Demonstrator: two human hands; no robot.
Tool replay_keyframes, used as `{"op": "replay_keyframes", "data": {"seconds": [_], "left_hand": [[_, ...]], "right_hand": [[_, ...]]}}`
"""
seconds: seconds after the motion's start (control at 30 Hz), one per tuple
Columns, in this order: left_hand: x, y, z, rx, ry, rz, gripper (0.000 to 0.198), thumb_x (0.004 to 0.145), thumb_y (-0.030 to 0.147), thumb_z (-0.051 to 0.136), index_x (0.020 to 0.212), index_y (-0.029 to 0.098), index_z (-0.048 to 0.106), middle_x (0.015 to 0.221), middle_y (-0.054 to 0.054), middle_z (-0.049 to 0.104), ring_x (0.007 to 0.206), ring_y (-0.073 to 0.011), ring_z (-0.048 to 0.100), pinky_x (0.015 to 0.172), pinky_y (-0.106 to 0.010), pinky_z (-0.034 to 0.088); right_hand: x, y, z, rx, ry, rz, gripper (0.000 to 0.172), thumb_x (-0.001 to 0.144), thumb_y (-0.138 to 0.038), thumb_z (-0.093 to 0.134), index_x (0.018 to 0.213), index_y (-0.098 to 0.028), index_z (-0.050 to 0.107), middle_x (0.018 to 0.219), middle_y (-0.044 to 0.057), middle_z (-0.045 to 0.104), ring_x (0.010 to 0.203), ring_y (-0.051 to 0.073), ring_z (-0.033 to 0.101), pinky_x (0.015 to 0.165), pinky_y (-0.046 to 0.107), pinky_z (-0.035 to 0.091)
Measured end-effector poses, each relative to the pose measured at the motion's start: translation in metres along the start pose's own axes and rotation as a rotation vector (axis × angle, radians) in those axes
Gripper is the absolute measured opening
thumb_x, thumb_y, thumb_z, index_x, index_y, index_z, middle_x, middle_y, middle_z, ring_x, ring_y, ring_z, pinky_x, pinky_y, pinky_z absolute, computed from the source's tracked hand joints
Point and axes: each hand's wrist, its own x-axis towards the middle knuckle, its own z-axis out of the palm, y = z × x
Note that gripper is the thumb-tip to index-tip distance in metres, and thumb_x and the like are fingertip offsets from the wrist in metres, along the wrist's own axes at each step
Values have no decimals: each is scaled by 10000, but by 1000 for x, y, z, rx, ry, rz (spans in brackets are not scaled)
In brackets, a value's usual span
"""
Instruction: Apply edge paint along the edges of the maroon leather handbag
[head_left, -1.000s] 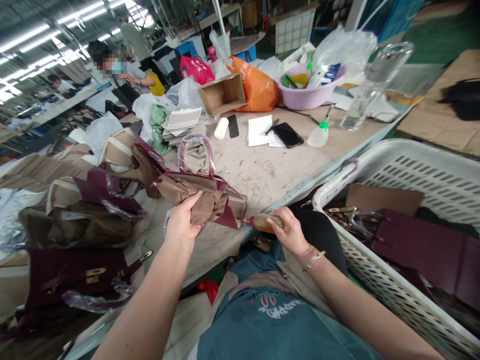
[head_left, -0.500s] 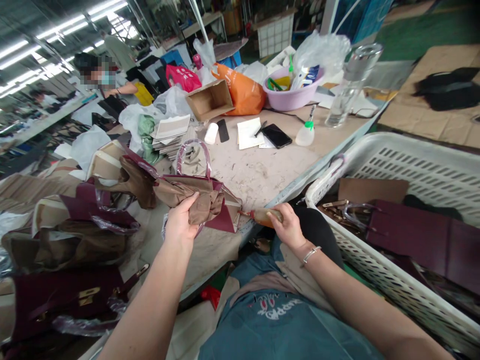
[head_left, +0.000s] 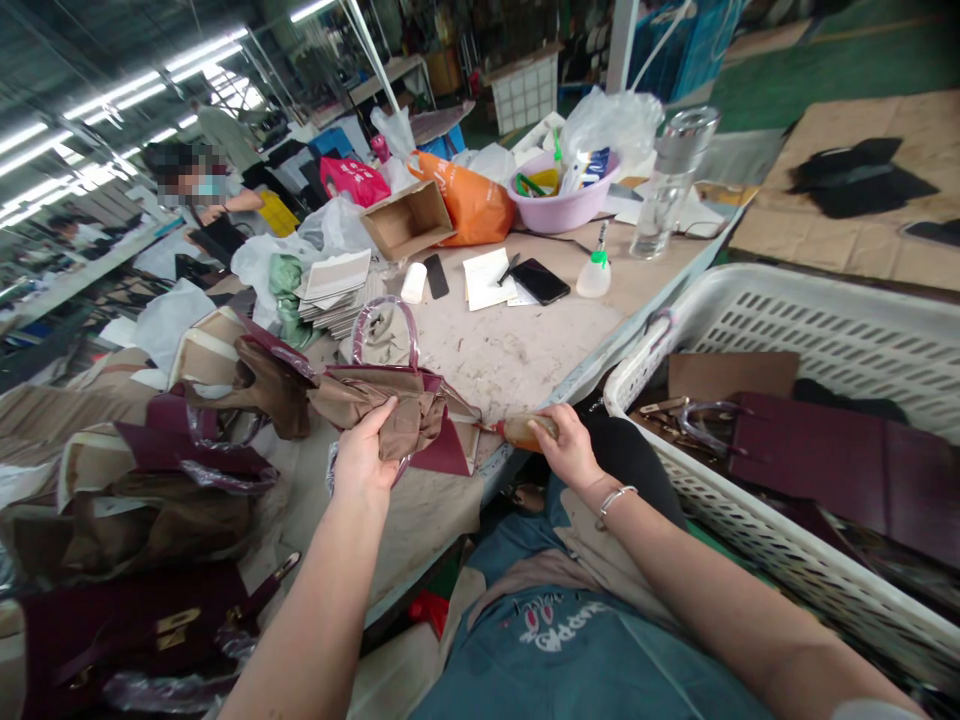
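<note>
Head view, left hand [head_left: 367,458] gripping the brown lining [head_left: 414,422] of a maroon bag [head_left: 454,443] over the table [head_left: 525,352] edge, right hand [head_left: 570,447] curled round an amber bottle [head_left: 522,432], nozzle [head_left: 493,428] at the bag's side.

You have a smooth, leather-like burgundy bag [head_left: 454,447] with crumpled, matt brown cloth [head_left: 416,415] and glossy clear film [head_left: 412,340] over its handle [head_left: 359,330]. Your amber bottle [head_left: 523,432] looks like translucent plastic, the basket [head_left: 840,325] matt plastic.
</note>
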Motion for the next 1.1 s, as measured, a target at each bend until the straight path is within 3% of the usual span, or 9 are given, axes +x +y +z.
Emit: {"op": "replay_keyframes", "data": {"seconds": [0.27, 0.53, 0.77, 1.1], "left_hand": [[15, -3, 7, 7, -38, -4, 313, 697, 11, 637, 1001, 81, 661, 759, -99, 731, 677, -231, 708, 711, -403, 591], [20, 0, 13, 18, -61, -66, 372, 701, 6, 621, 1066, 76, 641, 786, -113, 734, 679, -240, 709, 683, -396, 593], [13, 4, 9, 41, -58, -85, 298, 712, 4, 597, 995, 74, 661, 736, -100, 731, 651, -224, 707, 690, -377, 594], [9, 8, 5, 68, -66, -85, 215, 731, 10, 580, 917, 77, 662, 710, -90, 725, 633, -217, 701, 670, -375, 599]], "right_hand": [[-6, -7, -8, 38, -123, 0, 100, 876, -308, 567, 845, -214, 546, 805, 37, 546, 757, 185, 551, 701, 332, 482], [5, -18, -19, 28, -20, -189, 103, 878, -261, 565, 968, -214, 556, 905, 66, 543, 844, 192, 551, 750, 342, 493], [7, -16, -23, 3, -10, -104, 104, 885, -318, 536, 919, -220, 548, 860, 59, 542, 802, 202, 547, 717, 364, 488], [6, -10, -3, 8, 91, 30, 117, 877, -334, 542, 877, -217, 550, 838, 56, 546, 797, 205, 547, 737, 355, 482]]}}
